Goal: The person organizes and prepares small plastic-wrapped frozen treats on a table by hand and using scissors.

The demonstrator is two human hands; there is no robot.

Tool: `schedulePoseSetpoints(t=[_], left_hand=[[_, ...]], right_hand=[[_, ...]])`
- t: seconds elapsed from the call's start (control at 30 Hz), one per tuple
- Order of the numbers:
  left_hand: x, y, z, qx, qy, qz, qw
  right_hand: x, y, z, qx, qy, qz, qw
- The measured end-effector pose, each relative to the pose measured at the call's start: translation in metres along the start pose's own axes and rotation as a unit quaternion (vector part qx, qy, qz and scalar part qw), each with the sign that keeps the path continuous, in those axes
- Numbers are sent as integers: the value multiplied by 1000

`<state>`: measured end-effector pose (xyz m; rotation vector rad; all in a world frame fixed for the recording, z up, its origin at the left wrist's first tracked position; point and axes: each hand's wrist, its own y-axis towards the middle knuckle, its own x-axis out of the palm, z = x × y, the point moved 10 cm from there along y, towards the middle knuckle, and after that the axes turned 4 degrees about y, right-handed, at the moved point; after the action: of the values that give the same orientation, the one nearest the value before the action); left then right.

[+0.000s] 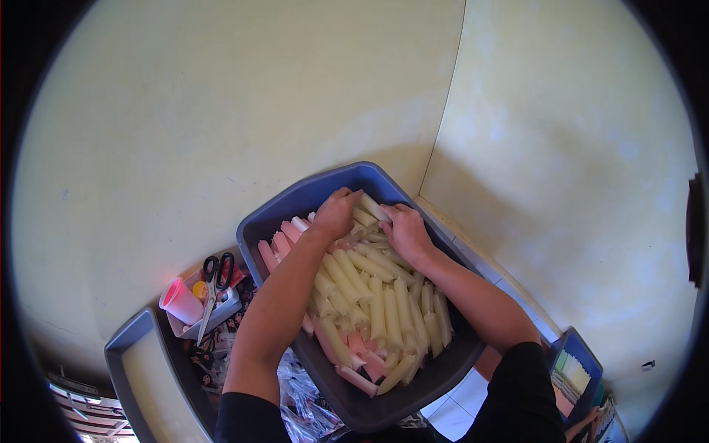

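Observation:
Both of my hands reach into the far end of a dark plastic tub (327, 382). Between them lies a pale, yellowish filled plastic tube (372, 207). My left hand (337, 213) touches its upper left end, and its fingertips are partly hidden. My right hand (406, 230) has its fingers on the tube's lower right end. Several pale yellow filled tubes (382, 310) are heaped in the tub. Pink filled tubes (281, 242) show along the left side and near the bottom, partly under the yellow ones.
On the left, a small box (221, 317) holds scissors (210, 293) and a pink cup (183, 302). Beside it a grey tub (113, 354) contains pale liquid. Clear plastic bags (304, 387) lie beneath. Another tub (592, 360) with tubes stands lower right, near a person's hand (592, 415). Walls rise behind.

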<state>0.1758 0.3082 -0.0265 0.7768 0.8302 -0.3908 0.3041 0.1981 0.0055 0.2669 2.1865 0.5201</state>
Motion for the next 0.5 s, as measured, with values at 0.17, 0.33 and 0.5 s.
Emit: schedulePoseSetpoints(t=[0.17, 0.33, 0.5], left_hand=[[5, 2, 12, 32, 47, -29, 998], [2, -2, 15, 18, 35, -43, 998], [6, -3, 19, 46, 75, -65, 994]], right_hand=[[14, 0, 13, -23, -24, -14, 999], [15, -3, -7, -52, -63, -21, 996], [19, -4, 0, -61, -95, -40, 993]])
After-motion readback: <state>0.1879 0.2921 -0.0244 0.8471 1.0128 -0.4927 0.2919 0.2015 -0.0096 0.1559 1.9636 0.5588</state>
